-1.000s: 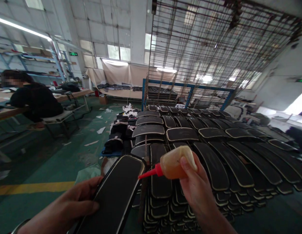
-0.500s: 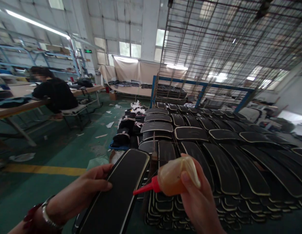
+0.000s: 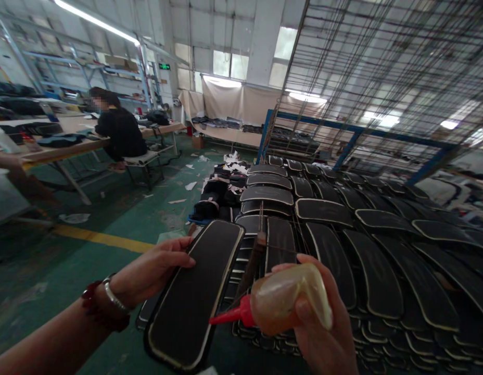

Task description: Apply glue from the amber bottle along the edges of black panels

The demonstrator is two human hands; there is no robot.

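My left hand (image 3: 151,271) grips the left edge of a long black panel (image 3: 196,291) with a pale glued rim, holding it tilted in front of me. My right hand (image 3: 323,323) squeezes a soft amber glue bottle (image 3: 288,299); its red nozzle (image 3: 229,315) points at the panel's right rim, close to or touching it. A wristwatch and a dark bead bracelet sit on my left wrist. Just beyond the panel lies a wide stack of similar black panels (image 3: 343,234), laid in overlapping rows.
A wire rack on a blue frame (image 3: 351,130) rises behind the stacks. At the far left a person in black (image 3: 120,133) sits at a long wooden table (image 3: 58,148). Paper scraps and dark bundles (image 3: 218,192) lie on the green floor, crossed by a yellow line (image 3: 101,238).
The view has swung right and tilted down. The panel now shows its near end, and the bottle's nozzle has slid down along the right rim toward me.
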